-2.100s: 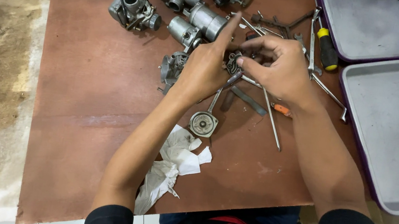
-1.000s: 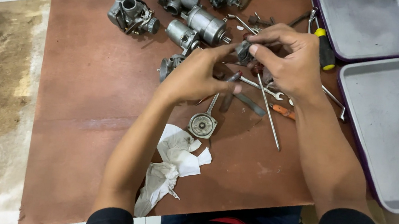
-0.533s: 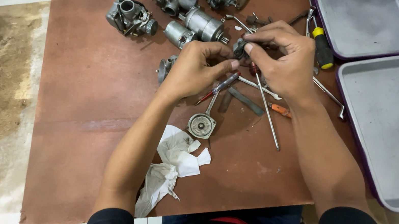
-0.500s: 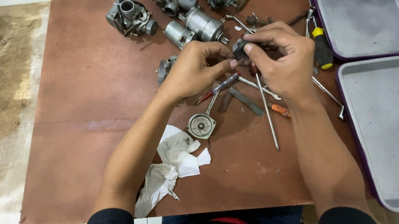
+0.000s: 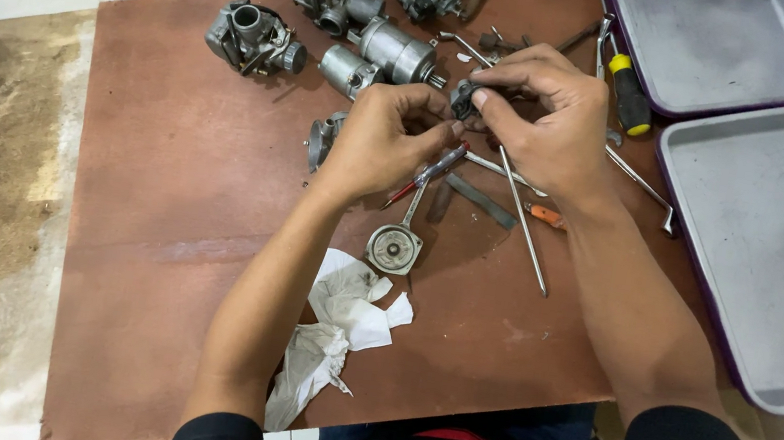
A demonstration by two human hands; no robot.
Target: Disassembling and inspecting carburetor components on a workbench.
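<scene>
Both hands meet over the middle of a brown board (image 5: 165, 180). My right hand (image 5: 550, 130) pinches a small dark metal part (image 5: 462, 100) between thumb and fingertips. My left hand (image 5: 385, 138) holds a thin red-handled screwdriver (image 5: 428, 172) whose tip points up at that part. Below the hands lies a round metal cap (image 5: 393, 248) on the board.
Several grey carburetor bodies (image 5: 253, 34) lie at the board's far edge. Long metal rods (image 5: 523, 222), an orange-handled tool (image 5: 546, 214) and a yellow-black screwdriver (image 5: 628, 92) lie to the right. Two grey trays (image 5: 772, 250) stand at the right. A crumpled white rag (image 5: 337, 329) lies near me.
Both hands have risen slightly off the board and drawn closer together. The small part stays in my right fingers, with the screwdriver still against it.
</scene>
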